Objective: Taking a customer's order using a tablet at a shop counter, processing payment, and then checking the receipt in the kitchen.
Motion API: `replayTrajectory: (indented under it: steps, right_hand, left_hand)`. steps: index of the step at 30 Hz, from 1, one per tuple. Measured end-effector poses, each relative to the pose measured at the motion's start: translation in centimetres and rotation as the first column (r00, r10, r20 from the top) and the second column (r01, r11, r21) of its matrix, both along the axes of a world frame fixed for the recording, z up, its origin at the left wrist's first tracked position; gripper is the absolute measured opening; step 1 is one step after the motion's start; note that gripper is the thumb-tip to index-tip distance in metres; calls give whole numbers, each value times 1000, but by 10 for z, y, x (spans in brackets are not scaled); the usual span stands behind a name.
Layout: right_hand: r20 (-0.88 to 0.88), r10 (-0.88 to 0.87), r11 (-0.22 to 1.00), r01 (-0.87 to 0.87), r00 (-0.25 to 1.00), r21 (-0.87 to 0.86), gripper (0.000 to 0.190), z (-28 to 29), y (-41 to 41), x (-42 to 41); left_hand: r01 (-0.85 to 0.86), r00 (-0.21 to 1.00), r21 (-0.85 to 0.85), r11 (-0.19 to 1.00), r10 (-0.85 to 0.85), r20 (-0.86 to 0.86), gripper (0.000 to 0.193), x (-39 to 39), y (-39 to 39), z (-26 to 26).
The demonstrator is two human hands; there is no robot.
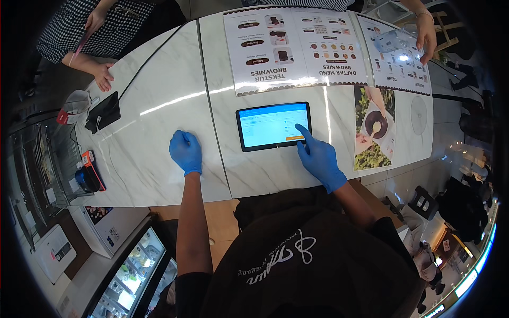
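Note:
My left hand point(185, 152), in a blue disposable glove, rests on the marble-patterned counter point(167, 119) as a closed fist with nothing visible in it. A tablet point(262, 129) with a lit screen lies flat to its right. My right hand point(320, 159), gloved in the same blue, reaches over the tablet's lower right corner. Its index finger is stretched out at the right part of the screen, and the thumb is apart from it; the other fingers are curled. Whether the fingertip actually touches the glass I cannot tell.
Beyond the tablet lie printed menu sheets point(294, 51) with a plastic bottle point(391, 41) on them. A photo print point(373, 129) lies at right. At left are a black device point(104, 113) with a cable and a tape dispenser point(88, 175). Other people's hands point(104, 77) show across the counter.

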State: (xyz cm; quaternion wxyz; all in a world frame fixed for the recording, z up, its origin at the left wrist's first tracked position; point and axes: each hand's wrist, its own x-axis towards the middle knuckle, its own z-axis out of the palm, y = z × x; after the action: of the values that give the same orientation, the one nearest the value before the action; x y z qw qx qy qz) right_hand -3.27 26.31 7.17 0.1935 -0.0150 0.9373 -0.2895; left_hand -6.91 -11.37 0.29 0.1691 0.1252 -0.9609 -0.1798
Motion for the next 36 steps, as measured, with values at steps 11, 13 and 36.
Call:
replayTrajectory:
  steps: [11, 13, 36]
  right_hand:
    - [-44, -88, 996, 88, 995, -7, 63, -4, -3, -3]
    - [-10, -68, 997, 68, 998, -35, 61, 1, -3, -2]
    - [42, 168, 974, -159, 985, -160, 68, 9, -37, 11]
  left_hand:
    - [-2, 1000, 2, 1000, 2, -4, 22, 0, 0, 1]
    - [-9, 1000, 17, 1000, 9, 5, 22, 0, -1, 1]
    - [2, 1000, -12, 1000, -1, 2, 23, 2, -1, -2]
